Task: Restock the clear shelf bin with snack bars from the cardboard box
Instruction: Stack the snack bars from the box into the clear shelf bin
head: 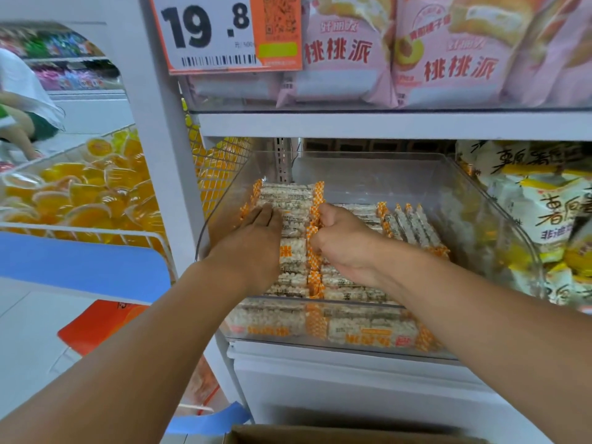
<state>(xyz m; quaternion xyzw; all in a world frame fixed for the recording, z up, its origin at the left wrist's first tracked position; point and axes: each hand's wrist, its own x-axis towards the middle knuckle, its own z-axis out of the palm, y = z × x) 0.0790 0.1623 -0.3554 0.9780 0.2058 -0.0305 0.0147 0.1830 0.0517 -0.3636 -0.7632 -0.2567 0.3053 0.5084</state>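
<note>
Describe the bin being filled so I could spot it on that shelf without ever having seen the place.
Find the white shelf below the big price sign reading 19.8 and the pink packets. There sits the clear shelf bin, with both hands reaching into it. Unlike the wire basket of orange jelly cups beside it, it has see-through walls and holds snack bars with orange-checked ends.

pink snack packs (448, 56), price sign (221, 30), orange jelly cups (80, 193)

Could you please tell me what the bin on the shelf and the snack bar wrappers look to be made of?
The clear shelf bin looks like rigid glossy plastic: see-through walls with bright edge glints. The orange-checked snack bar wrappers seem thin clear film, since the puffed grains show through; their ends are crimped.
</note>
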